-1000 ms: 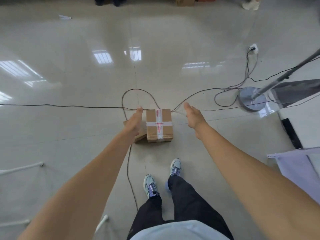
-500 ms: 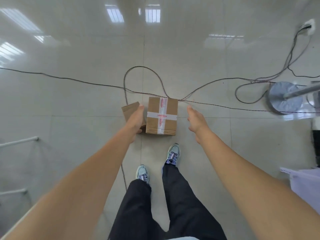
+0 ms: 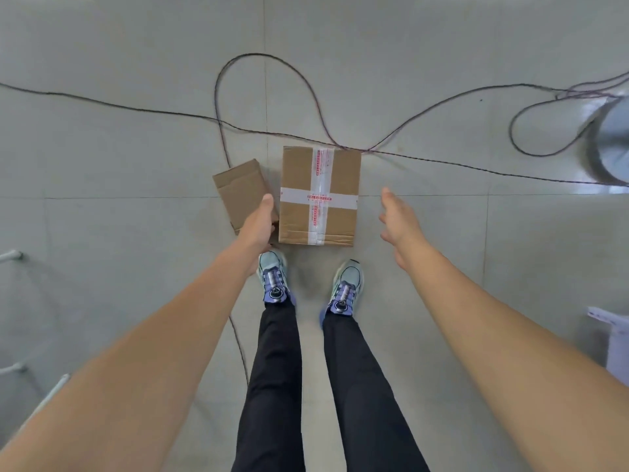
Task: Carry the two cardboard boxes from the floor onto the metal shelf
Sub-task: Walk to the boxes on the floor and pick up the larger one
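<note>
Boxes sit on the tiled floor just ahead of the person's shoes. The taped box is the landmark: the smaller plain box lies just left of it, tilted. The left hand reaches between them, fingers hidden, so its grip cannot be told. The right hand hangs spread and empty, right of the taped box. A black cable runs behind it.

2 cardboard boxes on tiled floor, open hands reaching, cables behind
</note>
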